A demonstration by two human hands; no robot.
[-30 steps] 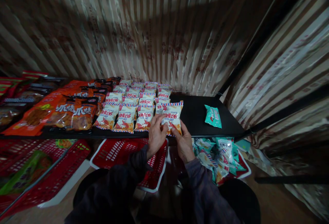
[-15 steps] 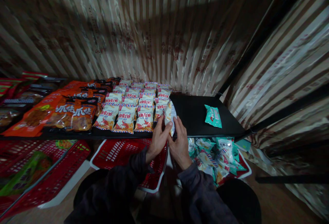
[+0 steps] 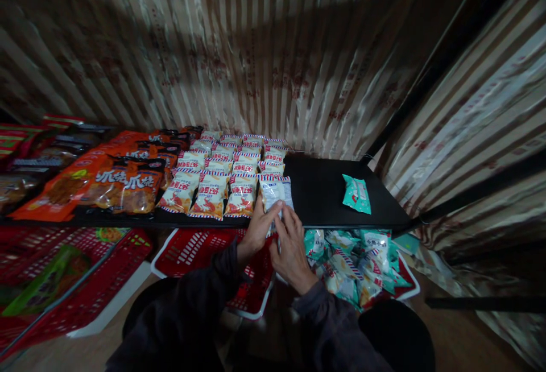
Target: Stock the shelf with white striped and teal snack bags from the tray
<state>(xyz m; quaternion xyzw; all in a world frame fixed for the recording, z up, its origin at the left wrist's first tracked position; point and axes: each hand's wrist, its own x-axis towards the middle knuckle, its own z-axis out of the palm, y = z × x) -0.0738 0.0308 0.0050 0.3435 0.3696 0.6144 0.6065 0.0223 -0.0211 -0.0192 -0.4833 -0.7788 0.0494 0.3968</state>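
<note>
At the front edge of the black shelf (image 3: 324,190), a small white snack bag (image 3: 276,189) with striped ends lies with its printed-text side up. My left hand (image 3: 255,230) grips its left side, thumb on top. My right hand (image 3: 292,244) has its fingers closed over the bag's front right part, hiding that end. Left of it, several matching snack bags (image 3: 242,194) lie in rows, red lettering up. Farther right on the shelf lies one teal snack bag (image 3: 357,194).
Orange and black snack packs (image 3: 140,187) fill the shelf's left. Below stand a red basket (image 3: 191,255), another with teal and white bags (image 3: 350,264), and a third at far left (image 3: 106,286). A striped curtain (image 3: 256,59) hangs behind; black frame bars (image 3: 452,198) run at right.
The snack bag in my hands has gone from standing on edge to lying flatter, its text side now facing up. My right hand has shifted slightly down and toward the left.
</note>
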